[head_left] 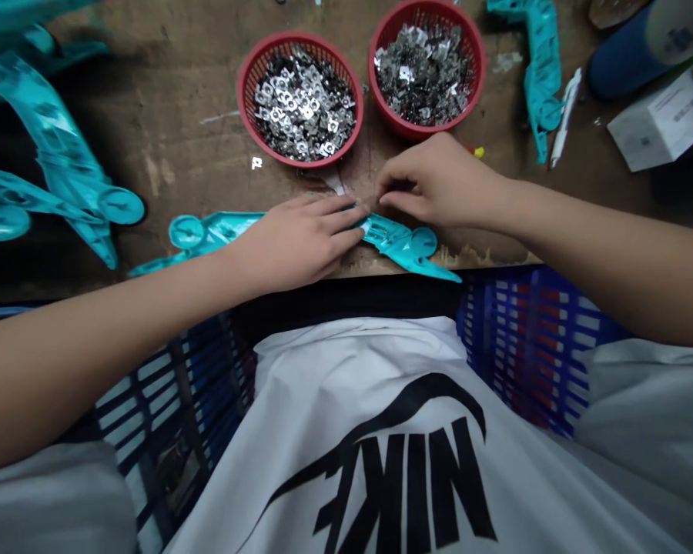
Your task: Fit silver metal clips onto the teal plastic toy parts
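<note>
A long turquoise plastic part (390, 235) with a round disc near each end lies along the front edge of the wooden table. My left hand (309, 238) is laid over its middle and holds it down, covering much of it; the thumb is hidden. Just right of those fingertips and above the part, my right hand (439, 185) is closed in a pinch. Whatever is between its thumb and forefinger is too small or hidden to tell. Two red baskets stand beyond my hands, the left basket (243, 96) and the right basket (479, 65), both filled with small metal clips (306, 104).
More turquoise parts (51, 138) are piled at the left, and another turquoise part (543, 69) lies at the right beside a white pen (567, 115). A white box (661, 119) and a blue bottle (624, 58) stand far right. Blue crates (520, 338) flank my lap. One loose clip (257, 163) lies on the table.
</note>
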### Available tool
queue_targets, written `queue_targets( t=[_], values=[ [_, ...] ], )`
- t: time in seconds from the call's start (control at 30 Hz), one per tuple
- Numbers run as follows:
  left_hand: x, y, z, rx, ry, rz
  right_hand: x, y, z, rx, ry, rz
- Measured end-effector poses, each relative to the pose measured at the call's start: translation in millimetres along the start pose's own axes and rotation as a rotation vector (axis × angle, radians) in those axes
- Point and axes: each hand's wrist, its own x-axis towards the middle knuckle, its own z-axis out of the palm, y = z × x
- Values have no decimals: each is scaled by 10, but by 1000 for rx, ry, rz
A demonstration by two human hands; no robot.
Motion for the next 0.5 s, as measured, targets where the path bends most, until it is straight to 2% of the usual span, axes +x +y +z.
queue_targets(
  t=[0.1,0.27,0.4,0.5],
  values=[
    [-4,-25,19,40,42,50,-47,28,64,73,-84,-104],
    [9,-86,66,122,90,101,-99,53,194,69,-116,-266],
    [11,-114,91,127,107,115,-97,56,265,15,-113,-272],
    [11,-126,93,103,135,109,-110,-79,147,-58,-131,-210]
  ],
)
